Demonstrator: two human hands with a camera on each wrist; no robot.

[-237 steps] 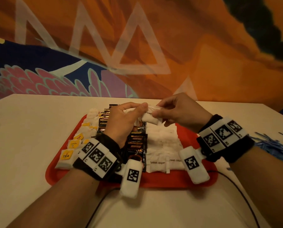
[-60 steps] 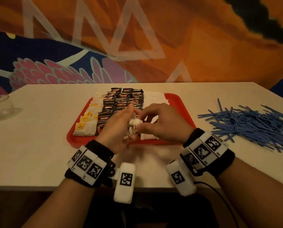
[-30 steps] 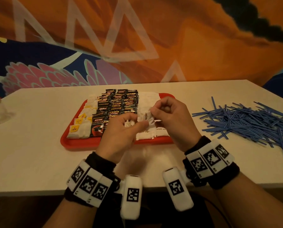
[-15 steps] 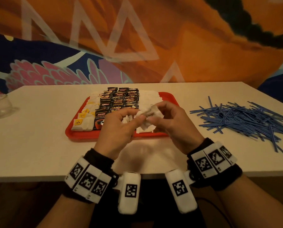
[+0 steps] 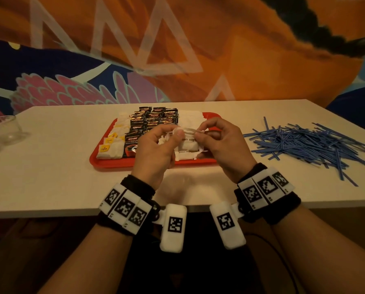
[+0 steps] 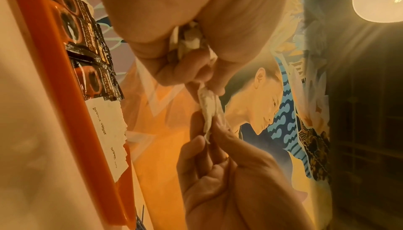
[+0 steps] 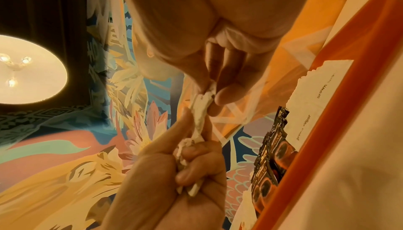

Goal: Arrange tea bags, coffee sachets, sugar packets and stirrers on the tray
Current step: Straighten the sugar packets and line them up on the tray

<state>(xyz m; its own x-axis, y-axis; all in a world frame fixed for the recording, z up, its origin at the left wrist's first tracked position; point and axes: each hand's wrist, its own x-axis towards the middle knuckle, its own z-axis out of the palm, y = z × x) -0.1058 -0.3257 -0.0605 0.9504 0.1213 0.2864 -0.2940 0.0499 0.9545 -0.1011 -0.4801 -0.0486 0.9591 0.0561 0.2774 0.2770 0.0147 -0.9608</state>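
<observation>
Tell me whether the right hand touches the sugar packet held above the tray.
Touching: the right wrist view shows the right hand pinching the sugar packet.

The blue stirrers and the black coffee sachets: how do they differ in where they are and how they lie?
The blue stirrers lie on the bare table, right of the tray; the black coffee sachets sit on it. The stirrers form a loose, criss-crossed heap; the sachets overlap in neat rows. Neither hand touches either.
</observation>
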